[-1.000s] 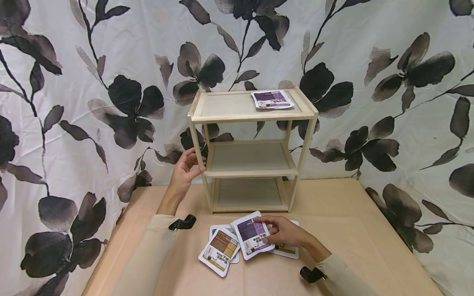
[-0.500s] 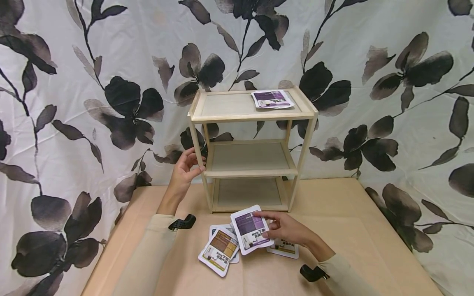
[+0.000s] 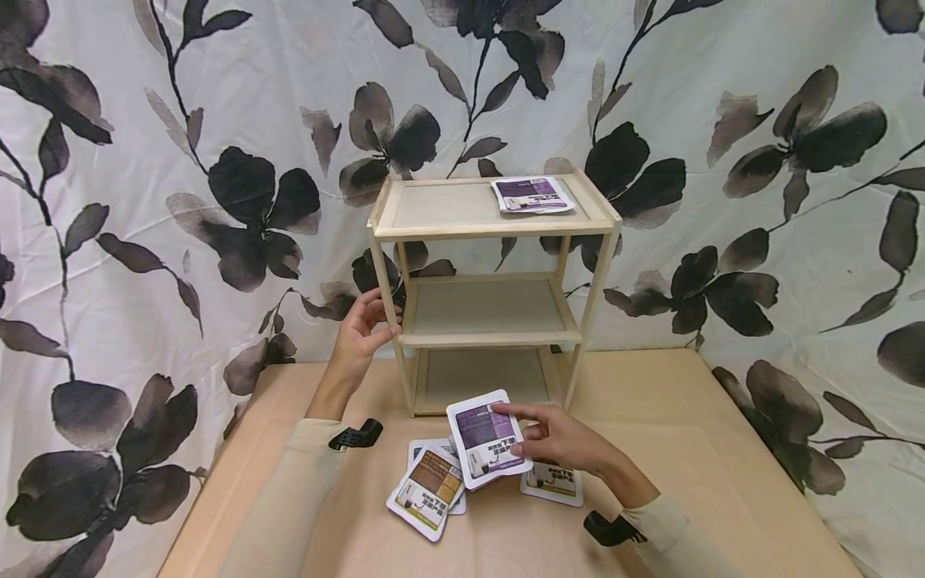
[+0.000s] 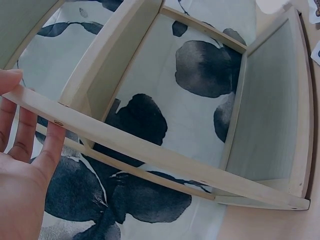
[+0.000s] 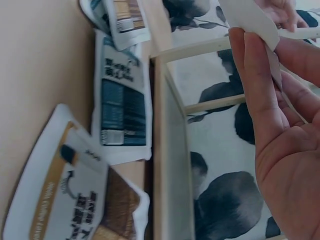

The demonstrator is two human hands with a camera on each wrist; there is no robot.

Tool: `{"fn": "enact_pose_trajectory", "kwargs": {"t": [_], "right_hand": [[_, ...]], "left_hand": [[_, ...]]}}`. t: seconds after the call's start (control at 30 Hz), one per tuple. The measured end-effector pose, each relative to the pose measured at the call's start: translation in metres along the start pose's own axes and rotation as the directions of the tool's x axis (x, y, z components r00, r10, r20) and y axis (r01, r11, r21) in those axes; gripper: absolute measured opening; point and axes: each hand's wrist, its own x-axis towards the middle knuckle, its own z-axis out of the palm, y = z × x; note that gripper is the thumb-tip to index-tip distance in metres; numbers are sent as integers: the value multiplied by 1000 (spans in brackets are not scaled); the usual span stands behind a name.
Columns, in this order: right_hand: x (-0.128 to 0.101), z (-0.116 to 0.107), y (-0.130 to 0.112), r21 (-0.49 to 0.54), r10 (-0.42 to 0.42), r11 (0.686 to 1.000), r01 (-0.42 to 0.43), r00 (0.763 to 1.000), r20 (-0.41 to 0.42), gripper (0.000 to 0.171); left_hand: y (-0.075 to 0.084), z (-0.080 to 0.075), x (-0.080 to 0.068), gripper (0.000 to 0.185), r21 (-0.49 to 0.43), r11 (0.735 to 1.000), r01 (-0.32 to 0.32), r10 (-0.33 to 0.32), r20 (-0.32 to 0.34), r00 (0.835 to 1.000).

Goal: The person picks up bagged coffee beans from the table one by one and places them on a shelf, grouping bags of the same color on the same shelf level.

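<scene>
My right hand (image 3: pixel 522 431) pinches a white packet with a purple label (image 3: pixel 486 437) and holds it tilted, a little above the table, in front of the wooden three-tier shelf (image 3: pixel 491 231). In the right wrist view the thumb of that hand (image 5: pixel 252 47) presses the packet's white edge (image 5: pixel 247 17). My left hand (image 3: pixel 381 323) grips the shelf's left front post at middle-tier height; in the left wrist view its fingers (image 4: pixel 25 145) lie behind the post (image 4: pixel 125 147). Another purple packet (image 3: pixel 531 193) lies on the top tier, at the right.
On the tan table (image 3: pixel 686 449) lie a brown-label packet (image 3: pixel 428 490), a blue-label packet (image 3: pixel 419 448) partly under it, and another packet (image 3: pixel 552 482) below my right hand. The blue packet (image 5: pixel 122 110) sits by the shelf's foot (image 5: pixel 160 150). A flowered cloth (image 3: pixel 181 160) hangs behind.
My right hand has raised the purple-label packet off the other packets, up and slightly toward the shelf. My left hand stays on the post.
</scene>
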Motion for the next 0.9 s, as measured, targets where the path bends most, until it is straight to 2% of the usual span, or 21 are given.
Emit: {"fn": "enact_pose_trajectory", "kwargs": {"t": [0.23, 0.43, 0.67, 0.9], "right_hand": [[-1, -3, -22, 9, -8, 1000, 8, 999, -46, 68], [-3, -8, -40, 4, -54, 999, 54, 998, -40, 68], [-5, -16, -63, -63, -107, 993, 104, 994, -39, 68], [-5, -22, -86, -43, -145, 989, 143, 989, -43, 70]], "left_hand": [[1, -1, 1, 60, 4, 1000, -8, 8, -2, 1000], [1, -2, 1, 59, -15, 1000, -15, 15, 7, 1000], [3, 0, 3, 53, -27, 999, -25, 25, -7, 1000], [2, 0, 3, 55, -37, 999, -23, 22, -15, 1000]]}}
